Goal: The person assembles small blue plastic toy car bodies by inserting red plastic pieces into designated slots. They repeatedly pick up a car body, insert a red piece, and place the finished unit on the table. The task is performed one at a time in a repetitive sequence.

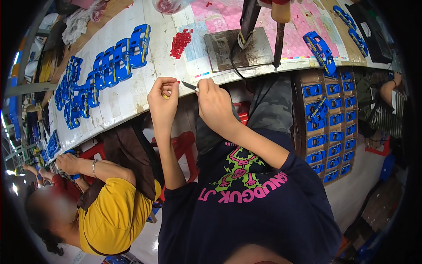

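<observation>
My left hand [163,97] is raised in front of the table's near edge, thumb and forefinger pinching a tiny red piece [179,82]. Something small and yellow shows among its curled fingers; I cannot make out what. Facing it, my right hand [213,103] grips a small knife [189,86] whose dark blade points left at the red piece. Whether the tip touches the piece is too small to tell. Beyond both hands, a pile of small red pieces [180,43] lies on the white table [162,66].
Blue toy car bodies [116,57] stand in a row at the left. A metal plate [239,47] under a press sits ahead. Another blue car body [320,52] overhangs the edge at right, above a divided tray [300,141] of blue cars. A co-worker in yellow [112,215] sits left.
</observation>
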The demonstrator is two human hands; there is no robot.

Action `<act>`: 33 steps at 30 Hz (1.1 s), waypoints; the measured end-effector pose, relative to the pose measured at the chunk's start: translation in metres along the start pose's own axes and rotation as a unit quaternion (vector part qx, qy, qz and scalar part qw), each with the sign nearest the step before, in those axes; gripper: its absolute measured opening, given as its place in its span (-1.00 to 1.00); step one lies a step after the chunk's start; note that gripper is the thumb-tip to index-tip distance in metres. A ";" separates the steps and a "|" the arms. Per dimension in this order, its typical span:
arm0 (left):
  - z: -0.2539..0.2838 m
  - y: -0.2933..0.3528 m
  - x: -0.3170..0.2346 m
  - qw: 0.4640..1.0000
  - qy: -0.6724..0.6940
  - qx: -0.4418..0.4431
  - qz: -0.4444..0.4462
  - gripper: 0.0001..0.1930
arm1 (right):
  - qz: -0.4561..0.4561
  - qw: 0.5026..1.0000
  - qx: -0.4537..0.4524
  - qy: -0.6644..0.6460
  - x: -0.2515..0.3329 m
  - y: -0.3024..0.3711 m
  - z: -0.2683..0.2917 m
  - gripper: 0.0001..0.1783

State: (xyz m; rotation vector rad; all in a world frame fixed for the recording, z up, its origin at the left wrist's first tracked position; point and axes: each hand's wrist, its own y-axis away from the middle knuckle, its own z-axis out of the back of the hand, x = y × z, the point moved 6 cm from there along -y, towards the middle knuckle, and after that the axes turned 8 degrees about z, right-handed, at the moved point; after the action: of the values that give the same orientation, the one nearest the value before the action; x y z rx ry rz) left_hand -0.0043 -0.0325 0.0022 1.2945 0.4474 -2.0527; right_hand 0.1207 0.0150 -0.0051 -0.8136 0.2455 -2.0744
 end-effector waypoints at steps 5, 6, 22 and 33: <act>-0.004 -0.002 -0.004 0.998 -0.064 0.003 -0.022 -0.95 | -0.013 0.998 0.000 -0.057 -0.006 0.001 0.000 -0.82; -0.006 -0.002 -0.005 0.997 -0.072 0.004 -0.031 -0.95 | -0.013 0.998 0.000 -0.068 -0.005 0.000 0.000 -0.82; -0.010 -0.004 -0.008 0.992 -0.109 0.026 -0.063 -0.95 | 0.012 0.998 0.028 -0.050 0.004 0.000 -0.007 -0.87; -0.008 -0.009 -0.005 0.996 -0.073 0.038 -0.036 -0.95 | 0.016 0.998 0.031 -0.052 0.005 0.004 -0.014 -0.85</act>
State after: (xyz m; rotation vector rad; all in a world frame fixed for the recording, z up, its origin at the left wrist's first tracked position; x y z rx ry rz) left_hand -0.0045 -0.0196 0.0022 1.1767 0.3564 -2.2255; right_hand 0.1130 0.0067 -0.0153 -0.8700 0.1356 -1.9926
